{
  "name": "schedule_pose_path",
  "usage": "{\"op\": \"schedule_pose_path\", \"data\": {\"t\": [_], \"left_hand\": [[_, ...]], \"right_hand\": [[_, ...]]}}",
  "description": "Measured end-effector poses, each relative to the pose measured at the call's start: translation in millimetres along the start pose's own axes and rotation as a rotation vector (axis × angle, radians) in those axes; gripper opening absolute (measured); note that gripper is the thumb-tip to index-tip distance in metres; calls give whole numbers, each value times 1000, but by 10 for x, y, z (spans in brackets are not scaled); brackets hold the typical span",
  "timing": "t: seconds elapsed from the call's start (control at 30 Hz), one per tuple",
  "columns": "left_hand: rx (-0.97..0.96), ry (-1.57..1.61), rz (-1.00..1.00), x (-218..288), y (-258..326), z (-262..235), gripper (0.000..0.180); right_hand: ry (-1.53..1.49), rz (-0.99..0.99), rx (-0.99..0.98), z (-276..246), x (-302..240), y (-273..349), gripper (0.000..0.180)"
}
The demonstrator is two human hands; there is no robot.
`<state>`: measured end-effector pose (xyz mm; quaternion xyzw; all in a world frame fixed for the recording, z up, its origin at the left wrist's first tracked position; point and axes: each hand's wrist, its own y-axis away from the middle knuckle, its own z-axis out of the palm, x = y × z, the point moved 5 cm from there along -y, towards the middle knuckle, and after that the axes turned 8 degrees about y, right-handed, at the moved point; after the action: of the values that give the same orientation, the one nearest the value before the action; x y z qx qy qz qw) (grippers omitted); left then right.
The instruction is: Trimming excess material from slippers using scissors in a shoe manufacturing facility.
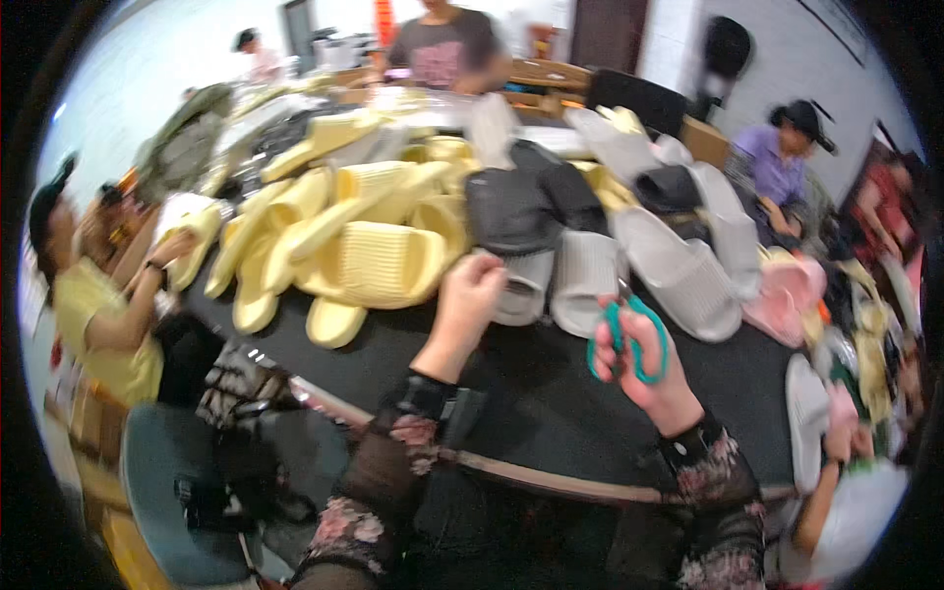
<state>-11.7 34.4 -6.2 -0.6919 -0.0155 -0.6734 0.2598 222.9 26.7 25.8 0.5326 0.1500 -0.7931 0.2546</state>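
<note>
In the head view, read as a clock face, a black-topped desk [551, 413] with a pale edge ran through the lower half, piled with slippers. Yellow slippers [388, 265] lay heaped at ten o'clock, black slippers [511, 211] at one, grey slippers [678, 275] at three and pink slippers [787, 295] farther out at three. The person's left hand [474, 293], at the centre, was curled close to the grey and black slippers; whether it gripped anything could not be told. Toward four o'clock, the right hand [657, 385] grasped teal-handled scissors [637, 354] above the desk.

A grey-blue chair [162, 492] stood at eight o'clock. Around the pale-walled room were a co-worker in yellow [108, 320] at nine, one in a dark shirt [442, 49] at twelve and one in purple [772, 162] at two. A dark brown panel [612, 39] showed at one.
</note>
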Motion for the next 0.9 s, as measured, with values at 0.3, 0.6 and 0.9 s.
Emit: {"op": "schedule_pose_path", "data": {"t": [0.3, 0.6, 0.9], "left_hand": [[-140, 60, -103, -71, 20, 209, 22], [-261, 415, -243, -98, 26, 380, 28], [-391, 683, -256, -76, 107, 439, 26]], "right_hand": [[-86, -33, 154, -282, 83, 82, 30], [-85, 108, 9, -131, 344, 78, 30], [-65, 91, 14, -82, 319, 158, 31]]}}
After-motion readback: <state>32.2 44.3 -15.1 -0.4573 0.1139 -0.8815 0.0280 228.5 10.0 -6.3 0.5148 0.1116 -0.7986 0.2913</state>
